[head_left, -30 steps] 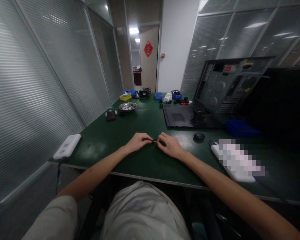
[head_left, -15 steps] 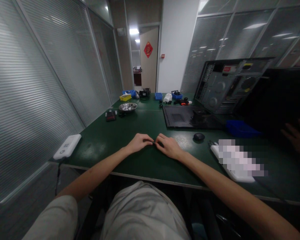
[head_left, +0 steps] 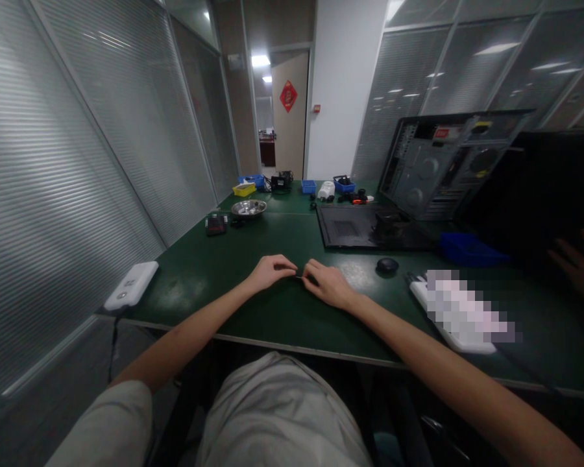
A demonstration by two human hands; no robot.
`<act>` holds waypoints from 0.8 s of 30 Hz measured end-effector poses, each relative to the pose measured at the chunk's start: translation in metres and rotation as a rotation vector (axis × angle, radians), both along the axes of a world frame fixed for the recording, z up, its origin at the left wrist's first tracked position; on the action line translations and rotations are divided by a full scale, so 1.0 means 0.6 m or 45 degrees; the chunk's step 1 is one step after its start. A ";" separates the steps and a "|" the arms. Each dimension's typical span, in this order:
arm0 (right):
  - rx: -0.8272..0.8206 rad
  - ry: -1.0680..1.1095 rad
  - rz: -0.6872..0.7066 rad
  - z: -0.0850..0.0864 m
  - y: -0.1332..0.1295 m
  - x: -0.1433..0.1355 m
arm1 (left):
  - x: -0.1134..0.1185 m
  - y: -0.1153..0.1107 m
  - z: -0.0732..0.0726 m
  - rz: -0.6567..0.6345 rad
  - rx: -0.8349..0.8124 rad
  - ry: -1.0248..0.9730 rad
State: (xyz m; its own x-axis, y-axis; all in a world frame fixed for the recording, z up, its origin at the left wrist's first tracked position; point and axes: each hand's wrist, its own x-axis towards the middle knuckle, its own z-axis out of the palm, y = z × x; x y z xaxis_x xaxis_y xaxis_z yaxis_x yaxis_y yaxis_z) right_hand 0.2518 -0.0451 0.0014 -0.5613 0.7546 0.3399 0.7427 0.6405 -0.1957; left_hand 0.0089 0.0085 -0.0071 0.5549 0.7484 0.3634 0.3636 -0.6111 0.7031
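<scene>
Above the green table [head_left: 272,324], in the middle of the head view, my two hands almost meet. Between their fingertips is a small dark piece with a light edge [head_left: 299,275], too small to name. My left hand [head_left: 272,271] is closed in a pinch at its left end. From the other side my right hand [head_left: 328,282] pinches it, with thumb and fingers together. A black computer mouse [head_left: 387,265] lies to the right of my right hand.
A computer case [head_left: 438,165] stands open at the right behind a black panel [head_left: 345,227]. A blue tray [head_left: 472,250] and a white device [head_left: 455,324], partly blurred, are at right. A metal dish [head_left: 248,208] sits far left. Another person's hand [head_left: 577,259] shows at the right edge.
My left hand has shifted very slightly left and up, and a little more of the small dark piece shows between my fingertips. My right hand is nearly still.
</scene>
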 end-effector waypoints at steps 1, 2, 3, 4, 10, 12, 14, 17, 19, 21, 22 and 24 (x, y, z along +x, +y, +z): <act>0.006 0.000 -0.005 0.000 0.000 0.000 | -0.002 0.005 -0.001 0.033 0.029 0.019; 0.010 0.001 -0.007 -0.001 0.000 0.000 | -0.003 0.011 -0.002 0.058 0.064 0.047; 0.013 0.004 -0.011 -0.001 0.000 -0.001 | -0.004 0.016 -0.003 0.067 0.102 0.084; 0.014 0.007 -0.015 -0.001 0.000 -0.001 | -0.004 0.020 -0.003 0.062 0.139 0.126; 0.013 0.011 -0.012 0.000 0.000 0.001 | -0.009 0.010 0.010 -0.021 0.268 0.286; 0.013 0.015 -0.006 -0.001 0.002 0.001 | -0.010 -0.003 0.018 -0.057 0.316 0.269; 0.013 0.020 0.006 -0.003 0.003 0.002 | -0.009 -0.015 0.023 -0.115 0.350 0.251; 0.017 0.020 0.007 -0.003 0.004 0.002 | -0.006 -0.021 0.025 -0.177 0.364 0.248; 0.015 0.017 -0.011 -0.003 0.004 0.003 | -0.008 -0.017 0.024 -0.175 0.361 0.255; 0.014 0.018 -0.035 -0.002 0.004 0.003 | -0.013 -0.010 0.023 -0.155 0.337 0.278; 0.015 0.020 -0.044 -0.002 0.004 0.003 | -0.016 -0.008 0.023 -0.144 0.320 0.299; 0.018 0.022 -0.051 -0.002 0.004 0.004 | -0.020 -0.005 0.022 -0.131 0.293 0.349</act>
State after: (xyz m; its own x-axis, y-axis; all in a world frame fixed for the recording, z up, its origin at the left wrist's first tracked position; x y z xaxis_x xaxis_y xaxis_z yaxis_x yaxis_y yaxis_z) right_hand 0.2539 -0.0427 0.0005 -0.5245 0.7717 0.3598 0.7644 0.6128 -0.2001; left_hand -0.0032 0.0055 0.0063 0.7230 0.5998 0.3430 0.4480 -0.7848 0.4282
